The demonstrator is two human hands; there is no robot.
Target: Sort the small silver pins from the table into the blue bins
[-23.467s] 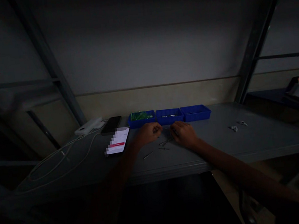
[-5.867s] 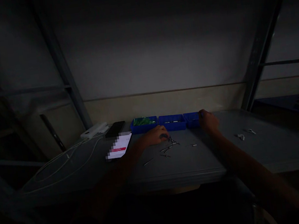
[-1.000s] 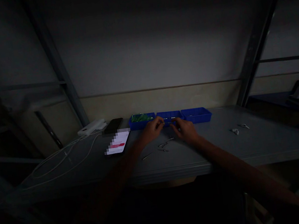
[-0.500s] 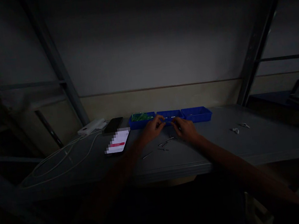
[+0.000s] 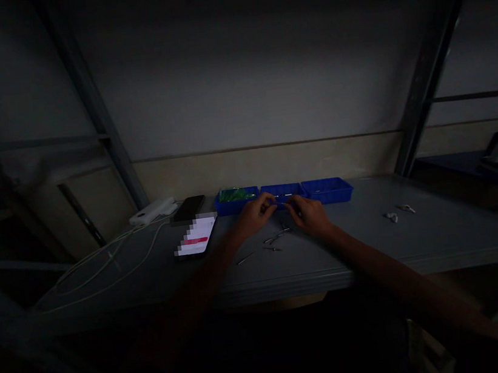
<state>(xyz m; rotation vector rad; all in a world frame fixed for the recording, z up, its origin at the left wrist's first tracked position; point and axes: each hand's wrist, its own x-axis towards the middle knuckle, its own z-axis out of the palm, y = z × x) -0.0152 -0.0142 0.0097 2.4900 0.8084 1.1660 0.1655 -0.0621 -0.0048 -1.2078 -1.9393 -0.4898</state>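
Note:
My left hand (image 5: 255,213) and my right hand (image 5: 308,212) face each other just in front of the middle blue bin (image 5: 295,188). Between their pinched fingertips runs a thin, slender rod-like piece (image 5: 280,203), too small and dim to name; each hand grips one end. Below them on the table lie several thin metal pieces (image 5: 277,236), pen-like in shape, and a single one (image 5: 245,258) apart to the left. Some thin pieces show inside the middle bin. The left blue bin (image 5: 221,208) holds green pieces (image 5: 235,194).
The right blue bin (image 5: 339,195) adjoins the middle one. At left are a lit phone (image 5: 197,236), a dark phone-like slab (image 5: 189,208), a white power bank (image 5: 151,211) and looping white cables (image 5: 105,282). Small white items (image 5: 391,216) lie at right. Metal posts (image 5: 420,90) flank the table (image 5: 456,226).
Both hands stay almost in place, with small shifts of the fingers around the thin piece. Everything on the table lies as before.

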